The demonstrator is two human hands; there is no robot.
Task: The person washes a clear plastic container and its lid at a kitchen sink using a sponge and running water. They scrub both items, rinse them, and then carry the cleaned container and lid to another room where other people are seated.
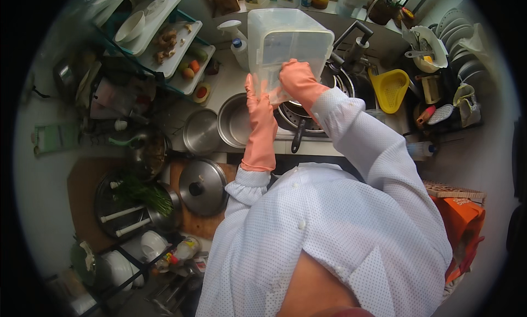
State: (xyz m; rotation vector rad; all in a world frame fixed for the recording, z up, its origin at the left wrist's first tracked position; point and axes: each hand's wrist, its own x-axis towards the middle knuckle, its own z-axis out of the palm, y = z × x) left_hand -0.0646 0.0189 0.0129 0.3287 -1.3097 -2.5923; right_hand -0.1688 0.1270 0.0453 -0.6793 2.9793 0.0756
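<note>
Both my hands wear orange rubber gloves. My left hand supports a translucent plastic bin from its near left side, thumb and fingers spread against the wall. My right hand is curled at the bin's near right part; whether it grips the wall or something small is hidden. The bin is tilted over the sink, where pans with a black handle lie stacked. A steel pot stands just left of my left hand, touching or close to a shallow steel pan.
A tiered rack holds ginger and produce at upper left. The faucet rises right of the bin, near a yellow strainer and stacked plates. At lower left are a pot lid, a wok and green vegetables.
</note>
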